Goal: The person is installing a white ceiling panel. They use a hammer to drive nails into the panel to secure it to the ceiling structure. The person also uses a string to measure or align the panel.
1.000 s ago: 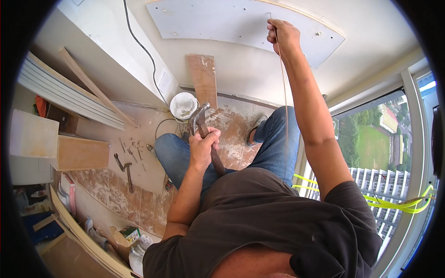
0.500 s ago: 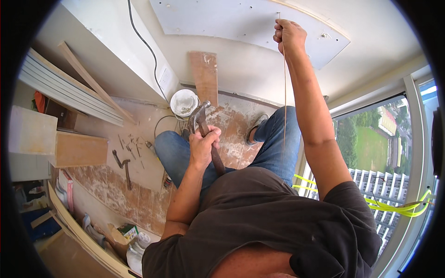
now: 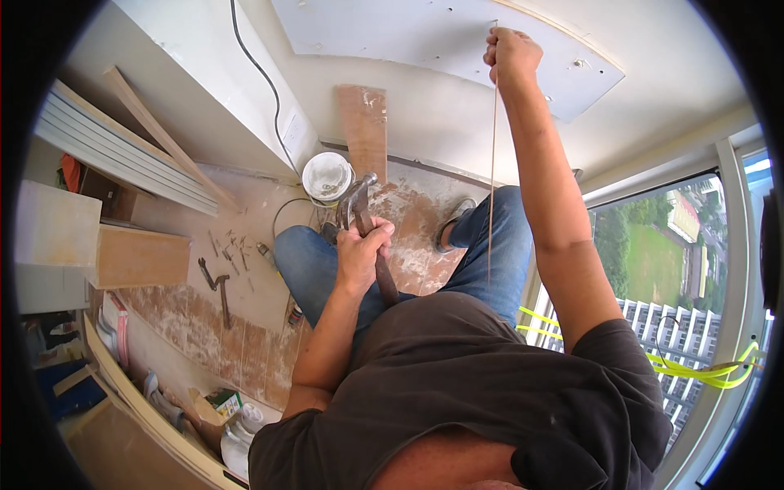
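My left hand [image 3: 359, 257] grips a claw hammer [image 3: 384, 278] upright before my belly, its metal head raised. My right hand [image 3: 513, 59] is up at the white panel [image 3: 384, 28] on the wall, fingers closed on a thin cord [image 3: 492, 188] at a small pin or nail [image 3: 495, 23]. The cord hangs down past my right knee. The panel has several small holes and fixings. A white bucket [image 3: 327, 175] with pale residue stands beyond the hammer, beside a wooden plank [image 3: 362, 131] leaning on the wall.
Long strips [image 3: 122, 155] and a batten [image 3: 163, 139] lean at the left, above wooden boxes [image 3: 143, 257]. Tools [image 3: 222, 302] and small pieces lie on the dusty floor [image 3: 212, 367]. A black cable runs down the wall corner. A window [image 3: 653, 245] and yellow cables [image 3: 698, 371] are at the right.
My right hand has risen a little and shifted right, still on the cord. The hammer head has shifted slightly up and right. The panel sits slightly differently in view as the camera moved.
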The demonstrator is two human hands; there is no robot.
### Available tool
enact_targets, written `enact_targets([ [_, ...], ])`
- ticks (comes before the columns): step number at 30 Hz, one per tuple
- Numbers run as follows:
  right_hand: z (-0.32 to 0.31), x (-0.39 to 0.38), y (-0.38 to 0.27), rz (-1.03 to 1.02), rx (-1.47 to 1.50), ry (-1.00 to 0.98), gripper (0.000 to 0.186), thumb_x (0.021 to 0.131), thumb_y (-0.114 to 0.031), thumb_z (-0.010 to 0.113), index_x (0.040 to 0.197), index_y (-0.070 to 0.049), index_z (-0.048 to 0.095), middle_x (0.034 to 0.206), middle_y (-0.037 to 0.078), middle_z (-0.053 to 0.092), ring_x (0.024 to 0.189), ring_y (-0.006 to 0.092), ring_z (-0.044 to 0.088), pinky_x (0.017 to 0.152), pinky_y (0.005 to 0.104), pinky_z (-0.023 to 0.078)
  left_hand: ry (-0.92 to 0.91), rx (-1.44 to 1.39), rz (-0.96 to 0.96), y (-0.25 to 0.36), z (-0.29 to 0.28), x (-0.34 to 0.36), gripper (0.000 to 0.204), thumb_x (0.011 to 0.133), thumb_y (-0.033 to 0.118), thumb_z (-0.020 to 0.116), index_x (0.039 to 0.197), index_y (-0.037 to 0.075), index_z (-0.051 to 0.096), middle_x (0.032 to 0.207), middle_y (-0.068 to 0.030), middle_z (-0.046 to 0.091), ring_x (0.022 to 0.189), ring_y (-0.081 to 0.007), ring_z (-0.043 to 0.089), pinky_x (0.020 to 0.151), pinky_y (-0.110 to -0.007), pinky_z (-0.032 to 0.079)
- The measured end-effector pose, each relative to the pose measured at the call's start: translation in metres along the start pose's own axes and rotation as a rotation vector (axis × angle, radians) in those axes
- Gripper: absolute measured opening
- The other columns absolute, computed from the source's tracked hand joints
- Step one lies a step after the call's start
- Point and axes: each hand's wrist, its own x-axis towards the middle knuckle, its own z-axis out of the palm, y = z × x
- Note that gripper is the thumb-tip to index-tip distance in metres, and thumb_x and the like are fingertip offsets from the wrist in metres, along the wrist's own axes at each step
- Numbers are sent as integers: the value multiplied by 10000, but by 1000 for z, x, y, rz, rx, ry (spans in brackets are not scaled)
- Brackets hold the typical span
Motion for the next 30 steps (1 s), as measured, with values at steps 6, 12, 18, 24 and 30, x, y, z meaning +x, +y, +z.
enact_targets([
  [6,8,12,-13,153,79,9,52,912,22,575,874,54,560,712,88,539,504,120,401,454,271,331,9,-29,0,-2,-5,1,157,853,110,741,922,-12,669,703,-24,615,563,-88,549,530,-241,473],
  [12,-21,-14,-11,246,197,-237,80,951,-17,537,961,55,568,668,29,487,494,116,372,456,262,319,-41,-18,-10,2,-3,-5,169,872,126,741,931,-16,673,685,-24,601,560,-88,549,495,-244,457],
  [18,-72,-140,-2,426,-126,-759,117,970,-60,575,941,41,626,646,24,548,428,104,486,371,244,393,-43,68,212,41,27,-9,294,918,188,727,1061,-61,664,734,-47,607,550,-91,523,501,-237,442],
  [24,-48,-156,-22,305,-542,-1168,164,987,-163,615,954,-14,676,667,21,597,478,91,520,439,264,433,-100,147,411,83,55,1,285,936,151,697,1102,-76,656,815,-56,624,569,-92,523,536,-230,446],
  [30,-46,-178,-22,-342,-917,-1300,167,982,-131,580,1012,-5,686,783,185,643,689,209,569,661,389,489,47,265,461,75,65,-12,163,901,102,697,1047,29,684,897,-65,685,683,-135,597,641,-288,503],
])
